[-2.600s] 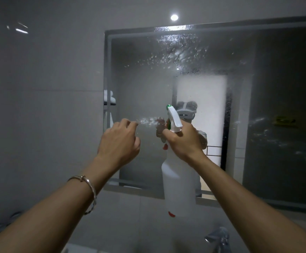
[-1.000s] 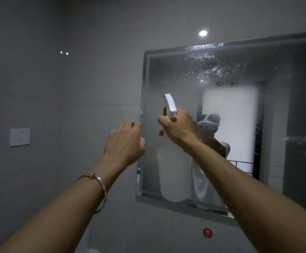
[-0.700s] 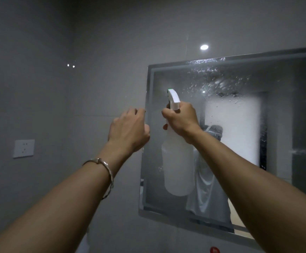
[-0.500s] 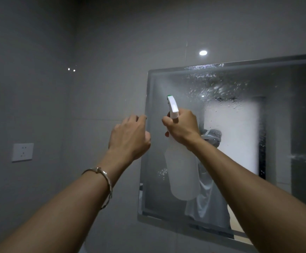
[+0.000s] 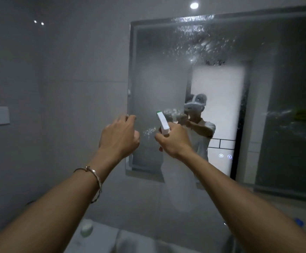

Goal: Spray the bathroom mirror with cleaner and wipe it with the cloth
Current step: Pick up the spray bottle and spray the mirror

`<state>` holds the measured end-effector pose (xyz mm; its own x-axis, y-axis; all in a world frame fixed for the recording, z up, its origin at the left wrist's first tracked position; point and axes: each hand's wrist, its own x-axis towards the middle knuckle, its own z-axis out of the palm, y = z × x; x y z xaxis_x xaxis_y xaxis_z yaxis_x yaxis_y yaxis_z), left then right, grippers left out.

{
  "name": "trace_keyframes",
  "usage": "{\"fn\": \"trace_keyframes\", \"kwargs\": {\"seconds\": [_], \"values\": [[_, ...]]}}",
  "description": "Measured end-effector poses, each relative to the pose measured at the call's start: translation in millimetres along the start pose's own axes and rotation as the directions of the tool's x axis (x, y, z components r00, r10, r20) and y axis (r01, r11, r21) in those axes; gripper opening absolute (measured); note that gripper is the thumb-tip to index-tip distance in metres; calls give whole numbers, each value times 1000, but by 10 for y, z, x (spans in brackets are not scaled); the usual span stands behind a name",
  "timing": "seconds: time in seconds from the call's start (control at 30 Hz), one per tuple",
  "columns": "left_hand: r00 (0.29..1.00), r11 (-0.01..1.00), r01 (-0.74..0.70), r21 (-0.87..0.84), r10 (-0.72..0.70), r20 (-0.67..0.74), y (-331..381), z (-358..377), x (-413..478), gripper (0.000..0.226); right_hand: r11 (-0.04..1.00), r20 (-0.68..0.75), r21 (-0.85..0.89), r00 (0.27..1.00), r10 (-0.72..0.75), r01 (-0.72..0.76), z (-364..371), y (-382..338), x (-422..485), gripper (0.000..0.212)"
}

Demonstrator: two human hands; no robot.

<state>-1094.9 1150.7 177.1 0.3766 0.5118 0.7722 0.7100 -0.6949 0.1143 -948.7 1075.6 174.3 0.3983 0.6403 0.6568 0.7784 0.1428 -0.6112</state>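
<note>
- Right hand (image 5: 174,141) holds the spray bottle (image 5: 164,124), fingers wrapped round its neck and trigger; nozzle tilts up and left toward the mirror (image 5: 159,79).
- Left hand (image 5: 119,137) is raised just left of the bottle, fingers loosely curled, holding nothing that I can see.
- Mirror lies straight ahead of both hands. Droplets (image 5: 199,44) cluster above the right fingers near the top edge; a small spray patch (image 5: 148,131) sits between the two hands.
- Risk: coverage looks uneven. The glass above the left fingers looks nearly dry, so wiping now would likely smear.
- Risk: the nozzle sits near the mirror's left edge; a burst aimed further left would land on the wall (image 5: 75,70), not the glass.
- Risk: heavy droplets at the top could run down and drip onto the counter (image 5: 97,240) below the hands.
- Risk: the left hand is close to the spray path and may catch mist, making a later grip slippery.
- Hidden: the cloth is not in view; I cannot tell where it is.
- Hidden: the bottle body below the right fingers is blurred and pale; fill level unreadable.
- Hidden: trigger finger is behind the hand; whether it is squeezing cannot be told.
- Cut off: the mirror's right side runs out of frame. Items on the counter are dim and unidentifiable.
</note>
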Motion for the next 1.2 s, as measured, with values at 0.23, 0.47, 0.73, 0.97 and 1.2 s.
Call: {"fn": "trace_keyframes", "kwargs": {"seconds": [0.23,0.47,0.73,0.97,1.2], "values": [[996,999,45,-1,-45,72,-65,223,-334,47,1000,98,23,995,17,-19,133,115,-297,17],[986,994,112,2,-111,128,-203,262,-564,46,999,172,37,985,29,-36,396,63,-503,17],[972,987,161,13,-160,173,-362,308,-772,45,993,177,2,977,119,-122,659,231,-609,17],[960,986,165,-19,-156,235,-344,433,-817,44,988,157,41,977,142,-150,574,243,-638,21],[959,989,139,-57,-119,258,-116,545,-746,46,980,117,-90,976,186,-176,313,432,-633,15]]}}
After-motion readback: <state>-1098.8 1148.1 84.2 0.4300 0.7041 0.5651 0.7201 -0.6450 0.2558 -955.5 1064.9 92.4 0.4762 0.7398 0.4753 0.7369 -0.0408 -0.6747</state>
